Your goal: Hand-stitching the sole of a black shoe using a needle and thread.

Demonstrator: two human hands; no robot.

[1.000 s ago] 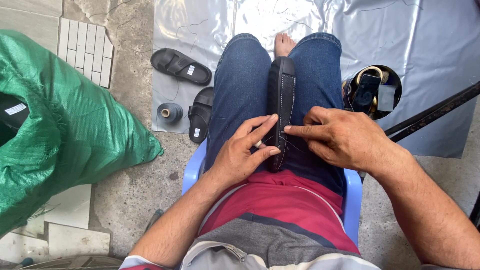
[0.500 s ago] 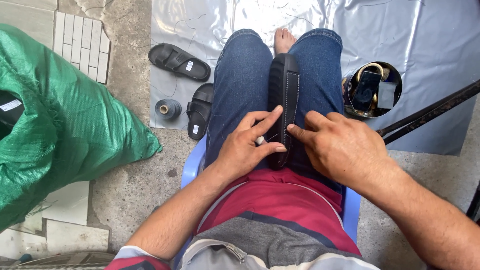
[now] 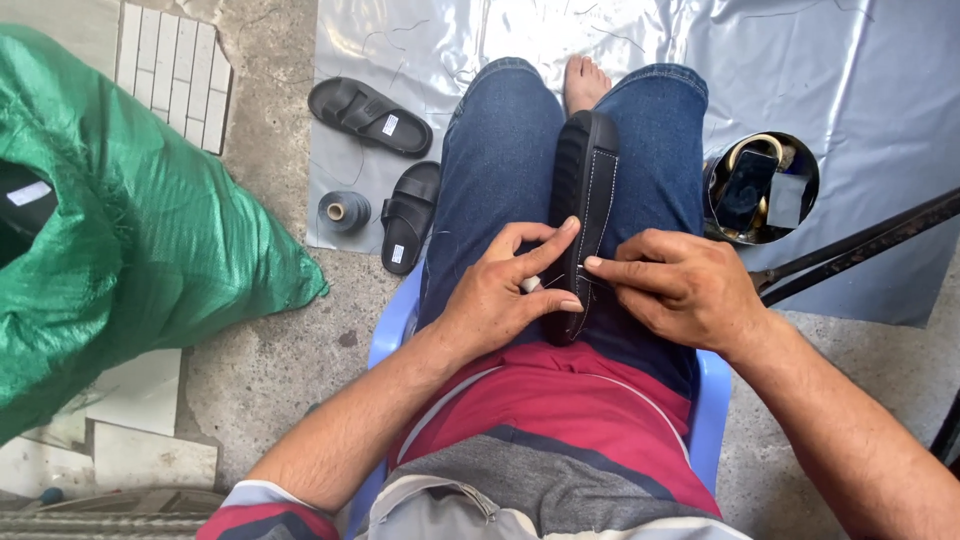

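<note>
since half a second ago the right hand (image 3: 680,285) has slid back off the sandal toward the right thigh, and its forefinger now points at the sandal's stitched edge instead of lying over it. the left hand (image 3: 505,290) has stayed put, thumb and forefinger pinching the near end of the black sandal (image 3: 582,215) from the left side.

the sandal stands on its edge in the gap between the two jean-clad thighs, its far end close to the bare foot (image 3: 583,82) and its near end by the red shirt. white stitching runs along its right edge. the left hand is closed on the sandal; the right hand is loosely curled, its fingertip touching the stitched edge, and i cannot tell if it pinches a thread or needle.

to the left, on the concrete floor, two more black sandals (image 3: 370,115) lie at the edge of the grey plastic sheet (image 3: 860,60), with a grey thread spool (image 3: 343,212) just beside the nearer one. a green sack (image 3: 140,220) fills the far left. to the right, a round tin (image 3: 760,188) of oddments sits near the right knee, with a dark bar slanting past it. open floor lies between the blue chair (image 3: 395,330) and the sack.
</note>
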